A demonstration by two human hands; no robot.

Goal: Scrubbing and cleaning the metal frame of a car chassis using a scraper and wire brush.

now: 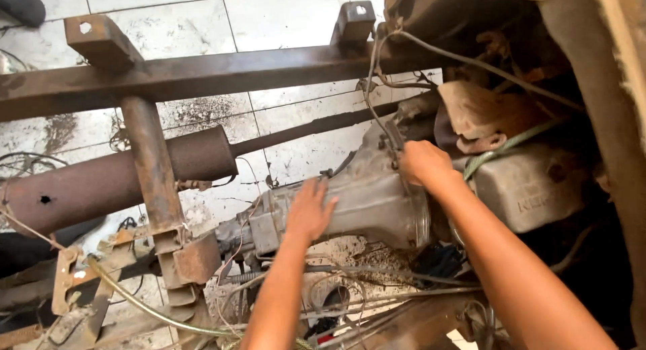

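Gearbox (363, 202) long axis left–right, wide bell end right; left hand (309, 212) flat, open on it – right hand (422, 163) closed on top.

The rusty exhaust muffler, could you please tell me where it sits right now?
In the head view, the rusty muffler lies left of the gearbox, crossing behind the upright frame post.

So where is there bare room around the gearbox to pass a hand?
Bare tiled floor shows above the rusty crossbeam, and again between the beam and the exhaust pipe. It is crowded under the gearbox, where the left hand rests: loose wires tangle there. The right hand sits among cables.
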